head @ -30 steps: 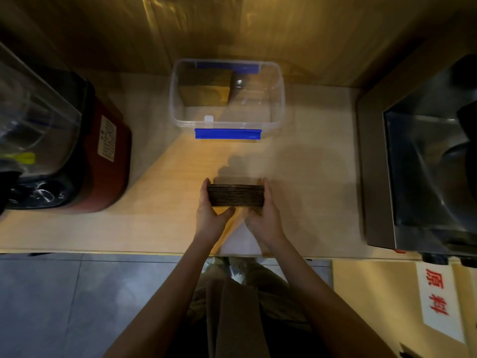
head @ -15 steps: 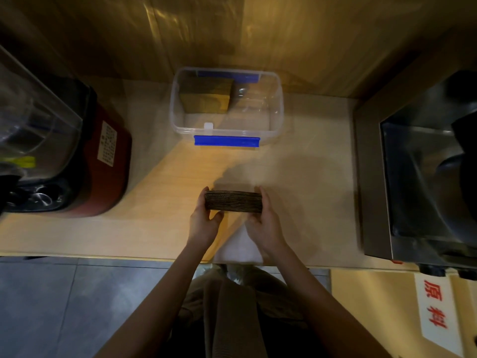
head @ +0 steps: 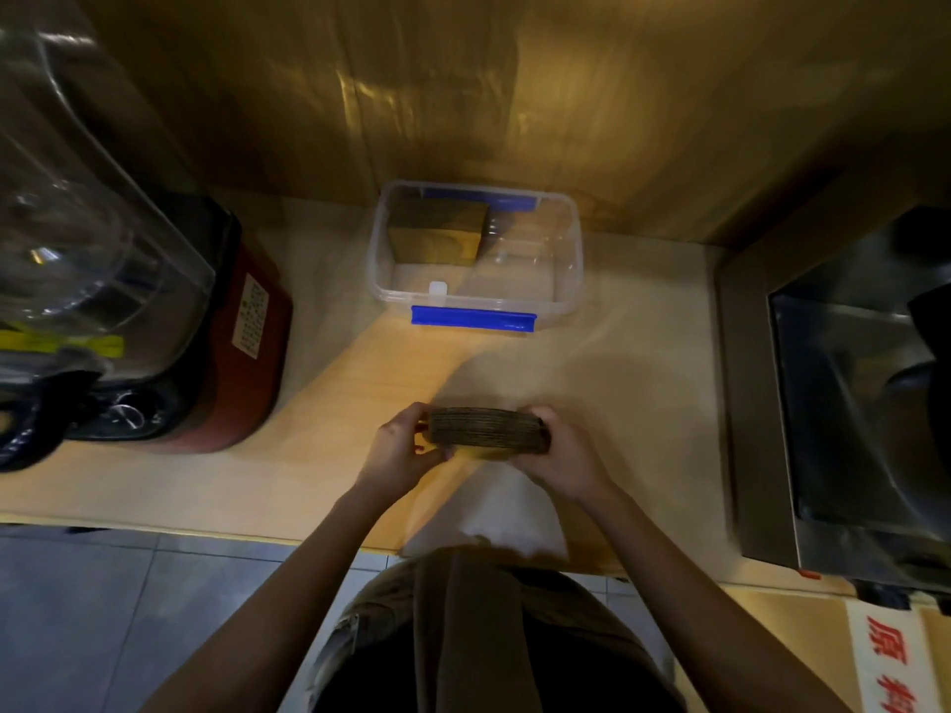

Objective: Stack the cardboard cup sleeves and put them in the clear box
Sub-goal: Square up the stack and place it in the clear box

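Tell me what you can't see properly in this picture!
- Head view: how many sleeves are in the stack of cardboard cup sleeves; the left hand and right hand cover its ends, and it is blurred.
- Label on the red machine: print too small.
- Blender jar: cut off by the left edge.
- Metal bin: cut off by the right edge.

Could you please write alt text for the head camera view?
Both hands, left hand and right hand, grip a stack of cardboard sleeves by its ends above a wooden counter. Beyond it an open clear box already holds another sleeve stack.
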The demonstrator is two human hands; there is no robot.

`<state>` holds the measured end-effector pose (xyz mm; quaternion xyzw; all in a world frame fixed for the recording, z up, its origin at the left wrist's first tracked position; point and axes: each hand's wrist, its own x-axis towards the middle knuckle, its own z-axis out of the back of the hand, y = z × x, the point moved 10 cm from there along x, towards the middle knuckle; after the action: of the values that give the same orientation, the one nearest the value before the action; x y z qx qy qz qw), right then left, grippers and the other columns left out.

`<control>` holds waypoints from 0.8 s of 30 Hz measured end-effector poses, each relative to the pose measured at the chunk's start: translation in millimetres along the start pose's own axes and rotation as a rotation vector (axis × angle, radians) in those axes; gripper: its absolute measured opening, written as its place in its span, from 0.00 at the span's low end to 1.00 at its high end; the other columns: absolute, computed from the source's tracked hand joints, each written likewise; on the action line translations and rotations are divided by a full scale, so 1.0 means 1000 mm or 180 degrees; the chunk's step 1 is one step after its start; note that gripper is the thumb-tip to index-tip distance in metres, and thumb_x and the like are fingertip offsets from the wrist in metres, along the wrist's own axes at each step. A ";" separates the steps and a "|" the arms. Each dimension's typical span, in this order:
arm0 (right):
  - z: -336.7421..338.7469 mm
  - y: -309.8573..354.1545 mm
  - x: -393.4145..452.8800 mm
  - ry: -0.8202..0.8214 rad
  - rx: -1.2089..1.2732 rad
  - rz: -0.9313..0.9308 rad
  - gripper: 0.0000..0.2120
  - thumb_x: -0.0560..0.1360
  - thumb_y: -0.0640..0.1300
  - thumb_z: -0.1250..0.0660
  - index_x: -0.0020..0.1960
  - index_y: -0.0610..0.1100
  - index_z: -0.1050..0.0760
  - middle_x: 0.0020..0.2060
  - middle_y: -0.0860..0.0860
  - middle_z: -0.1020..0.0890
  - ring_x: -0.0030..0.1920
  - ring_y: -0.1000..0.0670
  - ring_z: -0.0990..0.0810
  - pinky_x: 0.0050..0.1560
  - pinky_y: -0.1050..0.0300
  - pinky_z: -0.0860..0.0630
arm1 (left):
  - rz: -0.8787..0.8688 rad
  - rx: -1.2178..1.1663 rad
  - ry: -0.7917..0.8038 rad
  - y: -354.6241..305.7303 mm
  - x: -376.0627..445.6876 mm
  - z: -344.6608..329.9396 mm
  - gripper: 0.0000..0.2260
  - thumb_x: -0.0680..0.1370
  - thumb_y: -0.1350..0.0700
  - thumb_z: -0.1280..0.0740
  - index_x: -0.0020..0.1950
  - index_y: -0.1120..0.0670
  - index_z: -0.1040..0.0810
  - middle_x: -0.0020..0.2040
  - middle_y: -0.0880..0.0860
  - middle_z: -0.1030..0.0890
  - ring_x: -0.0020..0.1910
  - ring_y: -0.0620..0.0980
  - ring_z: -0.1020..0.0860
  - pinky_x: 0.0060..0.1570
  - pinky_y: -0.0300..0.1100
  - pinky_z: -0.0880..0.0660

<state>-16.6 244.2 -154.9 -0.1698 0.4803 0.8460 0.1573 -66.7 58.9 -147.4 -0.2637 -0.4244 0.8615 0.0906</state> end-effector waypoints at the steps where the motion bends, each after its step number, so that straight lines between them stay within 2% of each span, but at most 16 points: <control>1: 0.000 0.000 0.002 0.0143 -0.0061 0.0009 0.21 0.63 0.40 0.25 0.54 0.47 0.26 0.44 0.52 0.20 0.45 0.52 0.22 0.42 0.61 0.28 | -0.0031 0.0140 0.0121 -0.001 0.001 0.000 0.20 0.68 0.58 0.28 0.58 0.57 0.28 0.56 0.56 0.22 0.55 0.52 0.23 0.50 0.44 0.23; 4: 0.001 0.014 0.011 0.0541 -0.0258 0.0143 0.18 0.62 0.41 0.24 0.50 0.46 0.25 0.41 0.51 0.20 0.43 0.51 0.22 0.39 0.63 0.28 | -0.0090 0.0373 0.0397 -0.009 0.008 0.010 0.23 0.68 0.56 0.28 0.61 0.57 0.30 0.58 0.57 0.22 0.55 0.52 0.23 0.53 0.45 0.23; 6: 0.006 0.027 0.019 0.0648 -0.0291 0.0211 0.17 0.62 0.40 0.24 0.48 0.42 0.25 0.41 0.46 0.19 0.44 0.48 0.21 0.43 0.57 0.25 | -0.0168 0.0421 0.0505 -0.020 0.016 0.023 0.24 0.68 0.55 0.27 0.61 0.55 0.30 0.57 0.56 0.23 0.54 0.51 0.23 0.53 0.44 0.23; 8: 0.015 0.044 0.027 0.0676 -0.0278 0.0257 0.18 0.63 0.40 0.24 0.49 0.40 0.25 0.42 0.43 0.19 0.44 0.45 0.20 0.46 0.51 0.24 | -0.0316 0.0547 0.0535 -0.036 0.026 0.039 0.24 0.66 0.54 0.26 0.59 0.54 0.29 0.54 0.55 0.22 0.51 0.50 0.22 0.52 0.43 0.24; 10: 0.028 0.065 0.036 0.0673 -0.0231 0.0359 0.16 0.63 0.41 0.24 0.48 0.42 0.26 0.40 0.46 0.20 0.43 0.48 0.22 0.44 0.51 0.25 | -0.0403 0.0699 0.0483 -0.054 0.038 0.059 0.24 0.64 0.53 0.24 0.56 0.53 0.27 0.48 0.53 0.20 0.46 0.49 0.21 0.50 0.41 0.24; 13: 0.046 0.097 0.051 0.0644 -0.0107 0.0524 0.18 0.64 0.41 0.24 0.50 0.48 0.25 0.45 0.44 0.18 0.47 0.46 0.20 0.47 0.50 0.24 | -0.0568 0.0791 0.0339 -0.082 0.058 0.088 0.24 0.62 0.54 0.23 0.55 0.54 0.25 0.40 0.46 0.23 0.37 0.39 0.24 0.39 0.27 0.27; 15: 0.059 0.113 0.064 0.0602 -0.0069 0.0537 0.19 0.63 0.42 0.24 0.51 0.49 0.26 0.47 0.44 0.18 0.49 0.45 0.19 0.49 0.49 0.23 | -0.0656 0.0883 0.0301 -0.099 0.070 0.103 0.23 0.63 0.54 0.23 0.55 0.53 0.26 0.42 0.46 0.24 0.38 0.38 0.25 0.37 0.23 0.29; 19: 0.079 0.138 0.091 0.0532 0.0082 0.0557 0.20 0.63 0.43 0.24 0.51 0.55 0.26 0.48 0.49 0.18 0.50 0.50 0.18 0.51 0.55 0.22 | -0.0790 0.0946 0.0185 -0.125 0.092 0.130 0.21 0.65 0.54 0.25 0.55 0.52 0.26 0.48 0.50 0.23 0.42 0.44 0.23 0.39 0.29 0.28; 21: 0.085 0.148 0.103 0.0500 0.0200 0.0585 0.20 0.62 0.42 0.24 0.49 0.57 0.26 0.48 0.49 0.18 0.50 0.50 0.18 0.54 0.52 0.22 | -0.0795 0.0961 0.0116 -0.131 0.104 0.141 0.22 0.64 0.55 0.24 0.56 0.54 0.26 0.46 0.51 0.22 0.39 0.44 0.23 0.37 0.27 0.29; 24: 0.088 0.155 0.125 0.0318 0.0155 0.0601 0.19 0.63 0.41 0.24 0.51 0.52 0.26 0.50 0.44 0.18 0.52 0.45 0.19 0.57 0.44 0.23 | -0.0771 0.0958 0.0049 -0.134 0.123 0.150 0.23 0.65 0.57 0.25 0.58 0.53 0.27 0.49 0.52 0.22 0.40 0.44 0.23 0.37 0.27 0.29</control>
<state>-206.4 257.8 -49.5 -0.1618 0.5218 0.8357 0.0568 -259.3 86.9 -14.2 -0.2007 -0.3188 0.8960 0.2352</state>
